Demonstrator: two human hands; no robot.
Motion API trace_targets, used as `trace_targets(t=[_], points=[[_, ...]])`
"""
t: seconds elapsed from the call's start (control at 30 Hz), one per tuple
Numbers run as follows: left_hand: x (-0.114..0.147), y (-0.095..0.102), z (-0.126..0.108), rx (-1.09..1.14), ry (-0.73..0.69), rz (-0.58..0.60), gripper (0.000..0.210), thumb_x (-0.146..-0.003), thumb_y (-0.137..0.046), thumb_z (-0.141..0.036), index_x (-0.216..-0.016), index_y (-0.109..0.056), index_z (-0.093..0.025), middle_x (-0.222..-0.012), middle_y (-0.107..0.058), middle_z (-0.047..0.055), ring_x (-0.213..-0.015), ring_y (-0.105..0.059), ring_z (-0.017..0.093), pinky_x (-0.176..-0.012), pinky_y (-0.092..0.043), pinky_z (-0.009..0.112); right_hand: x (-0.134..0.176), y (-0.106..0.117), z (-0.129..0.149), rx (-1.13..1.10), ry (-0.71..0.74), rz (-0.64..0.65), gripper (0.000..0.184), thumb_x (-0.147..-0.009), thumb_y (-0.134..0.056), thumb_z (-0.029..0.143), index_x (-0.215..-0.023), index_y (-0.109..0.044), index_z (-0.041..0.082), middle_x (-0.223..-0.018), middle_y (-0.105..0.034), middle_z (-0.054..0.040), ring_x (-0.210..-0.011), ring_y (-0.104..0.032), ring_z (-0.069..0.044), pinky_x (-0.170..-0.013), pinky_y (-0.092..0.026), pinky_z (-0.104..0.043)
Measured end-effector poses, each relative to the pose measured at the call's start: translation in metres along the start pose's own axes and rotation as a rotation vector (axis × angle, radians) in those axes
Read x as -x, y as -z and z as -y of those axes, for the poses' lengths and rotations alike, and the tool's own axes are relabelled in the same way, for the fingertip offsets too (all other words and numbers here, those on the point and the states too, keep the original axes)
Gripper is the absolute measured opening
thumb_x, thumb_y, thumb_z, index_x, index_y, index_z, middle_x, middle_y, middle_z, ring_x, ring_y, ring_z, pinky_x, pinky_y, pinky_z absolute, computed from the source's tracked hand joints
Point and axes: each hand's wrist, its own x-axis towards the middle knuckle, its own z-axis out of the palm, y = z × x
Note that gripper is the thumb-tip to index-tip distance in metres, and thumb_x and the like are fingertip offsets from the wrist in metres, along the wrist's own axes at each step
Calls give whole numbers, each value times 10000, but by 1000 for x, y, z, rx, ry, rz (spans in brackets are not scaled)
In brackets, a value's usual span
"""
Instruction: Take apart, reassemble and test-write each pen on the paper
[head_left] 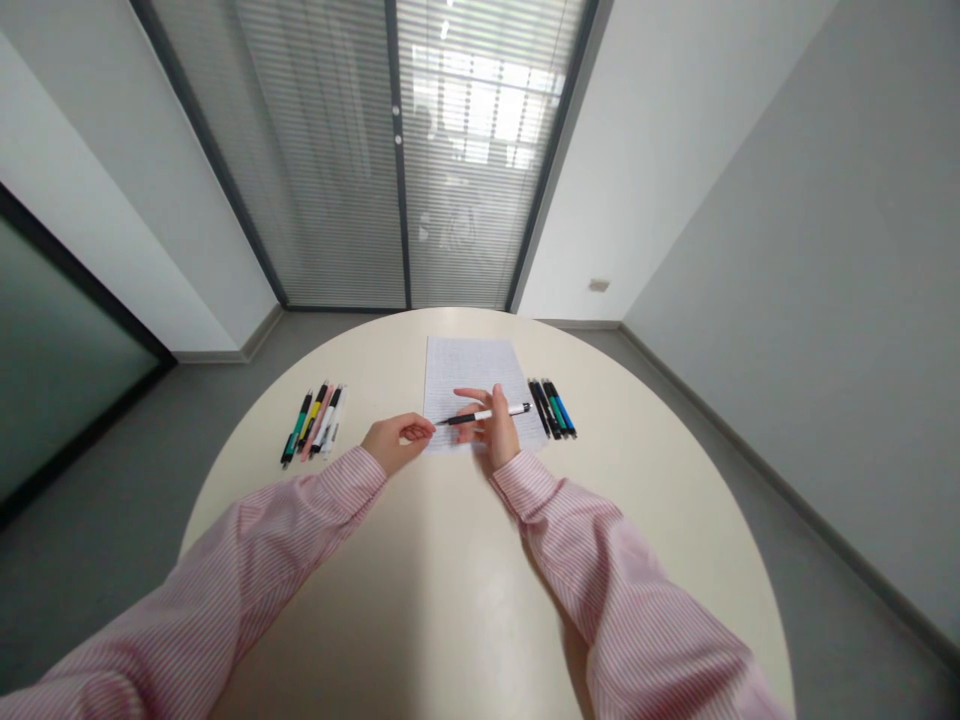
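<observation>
White and black, the pen [482, 415] is held crosswise over the near part of the paper [472, 365] by the right hand [501, 432], its dark end turned toward the left hand [397, 443]. It is clasped between the thumb and the fingers of the right hand, which are half spread, one of them stretched out past the barrel; the hold seems light, probably so that both ends are left uncovered. On the left hand, the fingers are bent and brought together with the thumb right at the pen's tip, perhaps so that this end can be steadied; whether the tip is pinched or merely neared cannot be told.

The paper is laid between two groups on the table [465, 600], presumably so that both are within easy reach. Well apart on one side, the left pens [316, 423] are fanned a little, in green, yellow, pink and white; just beside the paper, the right pens [556, 408] are aligned more closely, in black, green and blue. By this side-by-side placing, each barrel is probably made easy to single out.
</observation>
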Motion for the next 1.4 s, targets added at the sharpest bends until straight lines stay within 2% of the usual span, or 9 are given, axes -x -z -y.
trace_targets(t=[0.03,0.1,0.2,0.27,0.4,0.53,0.8,1.23,1.4], points=[[0,0,0,-6,-5,5,199,-676,-578,-254,-834,-648,-154,-766,-689,41,-700,-626,144,-701,-509,261,1,0,-1,61,-27,-3,615,-793,-324,677,-884,-634,154,-555,-602,-29,-459,-565,-132,-449,-497,-272],[0,0,0,-18,-8,13,201,-680,-575,-251,-842,-644,-152,-778,-689,42,-707,-624,143,-710,-508,264,3,-1,-4,181,-21,-21,530,-752,-438,656,-767,-609,154,-520,-575,-10,-426,-539,-116,-409,-474,-243],[-1,0,0,-23,-1,25,212,-688,-568,-247,-858,-641,-145,-798,-689,47,-723,-626,146,-727,-509,274,3,-3,-10,373,120,-85,329,-651,-663,475,-679,-513,183,-499,-521,59,-350,-454,-70,-304,-373,-176],[-1,0,1,-30,1,29,215,-691,-565,-242,-867,-642,-144,-802,-688,47,-726,-626,148,-731,-509,279,2,-4,-13,465,150,-56,255,-670,-648,390,-719,-487,198,-482,-489,92,-308,-407,-56,-265,-317,-156],[-2,0,1,-40,-7,27,205,-693,-564,-229,-866,-642,-151,-799,-691,41,-722,-627,147,-728,-508,278,2,-4,-16,595,92,90,142,-711,-566,316,-736,-496,194,-538,-536,72,-354,-484,-67,-281,-340,-144],[-2,-1,0,-35,-4,21,202,-693,-564,-226,-864,-641,-151,-796,-692,40,-725,-630,144,-727,-510,272,2,-1,-18,769,174,94,276,-765,-506,350,-571,-382,199,-408,-426,84,-272,-403,-57,-255,-209,-153],[-2,-2,2,-42,-3,13,207,-685,-567,-223,-862,-643,-149,-797,-693,42,-728,-632,148,-725,-511,273,1,2,-22,782,185,172,262,-782,-487,326,-580,-381,197,-426,-446,78,-279,-471,-73,-247,-208,-153],[-2,-1,3,-39,1,17,203,-677,-569,-211,-858,-642,-153,-795,-696,39,-725,-635,143,-724,-516,269,1,-1,-20,893,217,158,244,-776,-472,281,-572,-371,193,-403,-394,85,-286,-484,-69,-264,-174,-148],[-2,0,2,-51,-1,19,199,-680,-571,-221,-853,-643,-155,-795,-695,39,-723,-632,143,-721,-515,267,1,0,-21,817,176,136,251,-775,-474,300,-575,-365,195,-409,-407,85,-284,-487,-74,-249,-177,-144]])
